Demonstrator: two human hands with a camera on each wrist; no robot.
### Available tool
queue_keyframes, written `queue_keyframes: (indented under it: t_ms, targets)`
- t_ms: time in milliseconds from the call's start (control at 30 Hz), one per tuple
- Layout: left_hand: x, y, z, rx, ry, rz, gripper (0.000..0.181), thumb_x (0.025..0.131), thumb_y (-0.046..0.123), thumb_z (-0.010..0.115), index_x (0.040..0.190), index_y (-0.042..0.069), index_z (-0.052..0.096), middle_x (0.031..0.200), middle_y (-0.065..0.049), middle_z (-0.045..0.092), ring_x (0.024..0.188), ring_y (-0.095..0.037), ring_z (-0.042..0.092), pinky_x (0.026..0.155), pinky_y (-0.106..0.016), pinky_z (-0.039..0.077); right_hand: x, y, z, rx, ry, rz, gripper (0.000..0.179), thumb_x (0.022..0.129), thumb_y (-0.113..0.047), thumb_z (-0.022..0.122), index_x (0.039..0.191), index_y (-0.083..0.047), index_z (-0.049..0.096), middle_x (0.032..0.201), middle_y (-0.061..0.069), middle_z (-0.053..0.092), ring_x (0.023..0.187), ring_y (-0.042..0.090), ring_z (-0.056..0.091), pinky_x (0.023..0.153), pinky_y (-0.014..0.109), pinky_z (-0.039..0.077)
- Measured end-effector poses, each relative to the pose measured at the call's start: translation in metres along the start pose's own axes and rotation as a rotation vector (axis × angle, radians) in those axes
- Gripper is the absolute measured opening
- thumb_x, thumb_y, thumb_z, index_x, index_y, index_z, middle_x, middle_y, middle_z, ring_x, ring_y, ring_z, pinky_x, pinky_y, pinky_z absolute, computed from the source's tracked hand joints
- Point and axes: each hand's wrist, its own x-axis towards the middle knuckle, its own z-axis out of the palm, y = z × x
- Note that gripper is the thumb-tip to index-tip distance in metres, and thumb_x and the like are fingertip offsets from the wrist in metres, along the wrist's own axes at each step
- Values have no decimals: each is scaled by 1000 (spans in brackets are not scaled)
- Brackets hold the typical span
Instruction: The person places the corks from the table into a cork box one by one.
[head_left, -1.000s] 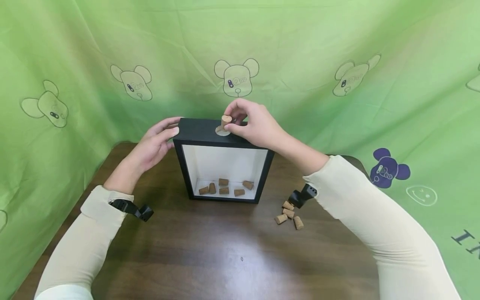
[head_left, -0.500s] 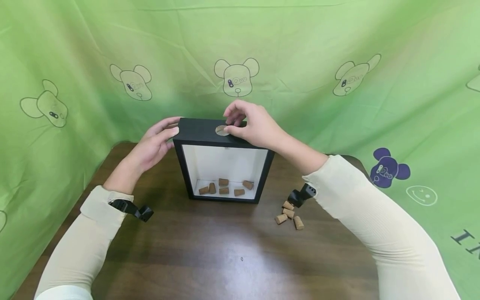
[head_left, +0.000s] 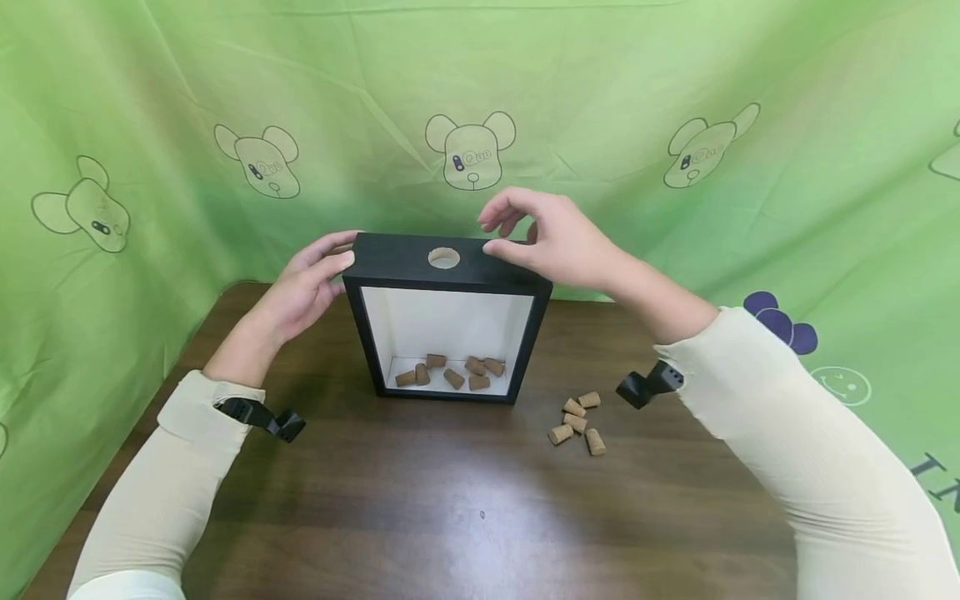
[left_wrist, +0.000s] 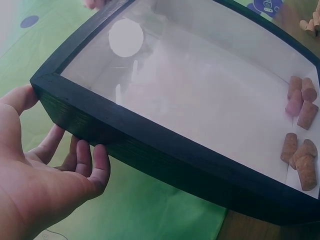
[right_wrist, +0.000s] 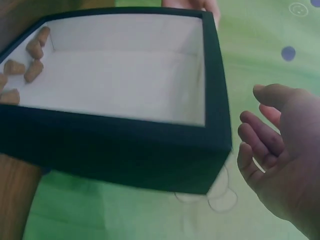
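A black-framed shadow box (head_left: pixel 447 265) with a clear front and white inside stands upright on the table. A round hole (head_left: pixel 444 258) is cut in its top. Inside, several corks (head_left: pixel 453 379) lie along the bottom. My left hand (head_left: pixel 303 292) touches the box's left side near the top corner, thumb at the edge and fingers toward the back, as the left wrist view also shows. Above the top's right end is my right hand (head_left: pixel 558 237), fingers loosely bent and nothing in them; in the right wrist view it is apart from the box.
Several loose corks (head_left: pixel 576 422) lie on the brown wooden table (head_left: pixel 420 500), right of the box. A green curtain (head_left: pixel 585 83) with bear drawings hangs close behind the table. Both wrists carry black camera mounts.
The cork pinched in my right hand over the hole has dropped in; corks inside have shifted, with one more among them. My right hand has moved right, off the hole. The left hand stays.
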Motion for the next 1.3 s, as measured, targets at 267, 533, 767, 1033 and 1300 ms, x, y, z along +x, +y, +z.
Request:
queue_keyframes:
  t_ms: [267,533,767,1033,1300]
  targets:
    - [0,0,0,-10,2,3,46,106,8,44,151,-2,36,136,-4,48,108,-10,60,89,-25,47,-31,18,-21,-42,55,65,25,94,-12,74,117,-7,67,108,1,69,92,10,60,70,23,49]
    - [0,0,0,-15,2,-2,46,106,7,44,150,-2,37,134,-4,49,106,-11,60,88,-25,47,-76,49,-29,-50,75,166,25,95,-11,73,119,-10,67,108,0,69,94,8,60,78,19,48]
    - [0,0,1,-8,-3,13,46,106,6,43,151,-3,36,133,-4,51,106,-11,60,88,-25,47,-125,80,-27,-7,111,249,28,93,-4,73,121,-4,66,111,6,68,95,8,60,80,16,50]
    - [1,2,2,-3,-7,10,46,106,7,44,150,-3,36,133,-5,50,106,-12,60,88,-25,47,-189,118,-5,31,117,291,29,92,-3,74,120,-4,66,102,-2,71,88,6,64,73,18,52]
    - [1,0,0,-12,0,9,45,106,7,44,150,-2,38,133,-5,50,105,-12,60,87,-25,47,-227,141,25,87,80,338,30,93,-4,72,123,-2,65,107,4,72,93,2,65,77,21,54]
